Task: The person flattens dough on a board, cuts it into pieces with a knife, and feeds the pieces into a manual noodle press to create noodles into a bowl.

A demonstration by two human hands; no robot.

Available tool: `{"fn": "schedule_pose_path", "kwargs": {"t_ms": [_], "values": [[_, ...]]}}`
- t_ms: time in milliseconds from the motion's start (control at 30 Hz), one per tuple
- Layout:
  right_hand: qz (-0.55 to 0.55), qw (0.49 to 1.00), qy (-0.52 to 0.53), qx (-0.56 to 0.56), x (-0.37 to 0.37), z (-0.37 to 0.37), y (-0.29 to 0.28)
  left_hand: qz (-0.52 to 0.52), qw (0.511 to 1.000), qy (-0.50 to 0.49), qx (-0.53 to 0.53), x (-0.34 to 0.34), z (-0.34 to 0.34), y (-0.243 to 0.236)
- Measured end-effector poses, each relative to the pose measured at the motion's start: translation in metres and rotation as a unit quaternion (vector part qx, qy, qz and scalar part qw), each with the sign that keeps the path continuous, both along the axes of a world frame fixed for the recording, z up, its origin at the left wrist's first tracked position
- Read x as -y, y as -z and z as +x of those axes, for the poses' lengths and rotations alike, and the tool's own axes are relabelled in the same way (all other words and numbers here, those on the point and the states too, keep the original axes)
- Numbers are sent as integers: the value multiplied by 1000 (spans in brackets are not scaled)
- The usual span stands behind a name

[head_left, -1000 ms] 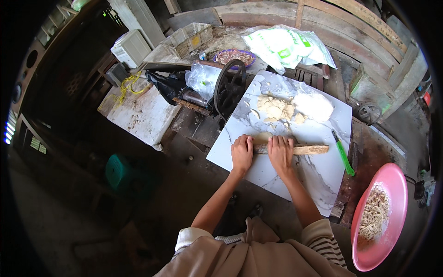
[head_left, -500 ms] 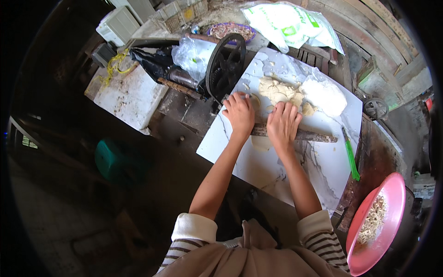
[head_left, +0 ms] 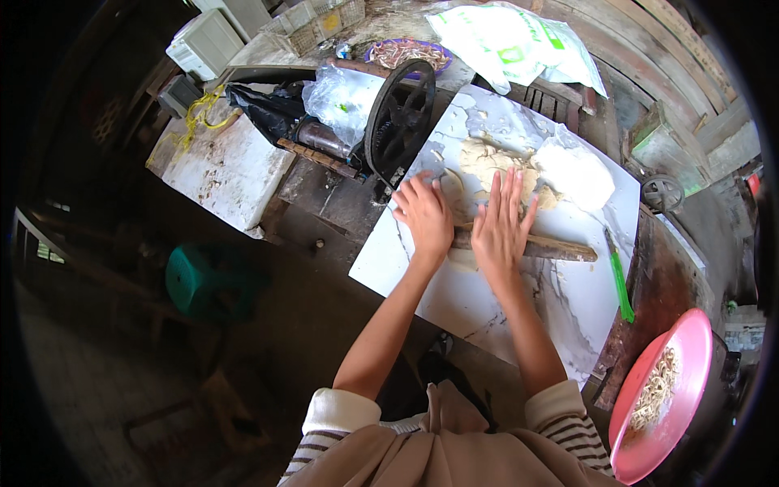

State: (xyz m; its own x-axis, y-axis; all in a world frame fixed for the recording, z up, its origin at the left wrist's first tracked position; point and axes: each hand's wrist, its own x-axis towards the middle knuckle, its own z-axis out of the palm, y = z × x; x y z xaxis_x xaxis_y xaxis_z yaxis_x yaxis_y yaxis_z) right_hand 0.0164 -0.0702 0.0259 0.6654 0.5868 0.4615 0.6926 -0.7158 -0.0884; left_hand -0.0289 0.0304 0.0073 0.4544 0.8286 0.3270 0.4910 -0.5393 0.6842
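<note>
Both my hands lie palm down on a wooden rolling pin (head_left: 561, 248), fingers stretched out and not wrapped round it. My left hand (head_left: 427, 219) is over its left part, hiding that end; my right hand (head_left: 501, 230) presses near its middle. A flat piece of pale dough (head_left: 464, 260) shows partly beneath the pin, between my hands. Just beyond my fingertips sits a lump of dough (head_left: 485, 159), with smaller bits around it. To its right is a clear plastic bag of white powder (head_left: 574, 174). Everything rests on a white marble-patterned board (head_left: 388, 253).
A green-handled knife (head_left: 621, 286) lies at the board's right edge. A pink basin (head_left: 695, 381) with pale strips stands lower right. At the board's left are a black handwheel (head_left: 375, 134) and a black bag (head_left: 268, 114). A white-green sack (head_left: 519, 45) lies behind; a green stool (head_left: 185, 280) stands left.
My fingers were curled over the rolling pin and are now stretched forward, palms on it. The pin's visible right end has turned to show a smoother, lighter side.
</note>
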Motion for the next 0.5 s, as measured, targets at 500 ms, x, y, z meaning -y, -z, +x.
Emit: {"fn": "schedule_pose_path", "kwargs": {"t_ms": [500], "values": [[-36, 999, 12, -15, 11, -28, 12, -42, 996, 72, -7, 8, -18, 8]]}}
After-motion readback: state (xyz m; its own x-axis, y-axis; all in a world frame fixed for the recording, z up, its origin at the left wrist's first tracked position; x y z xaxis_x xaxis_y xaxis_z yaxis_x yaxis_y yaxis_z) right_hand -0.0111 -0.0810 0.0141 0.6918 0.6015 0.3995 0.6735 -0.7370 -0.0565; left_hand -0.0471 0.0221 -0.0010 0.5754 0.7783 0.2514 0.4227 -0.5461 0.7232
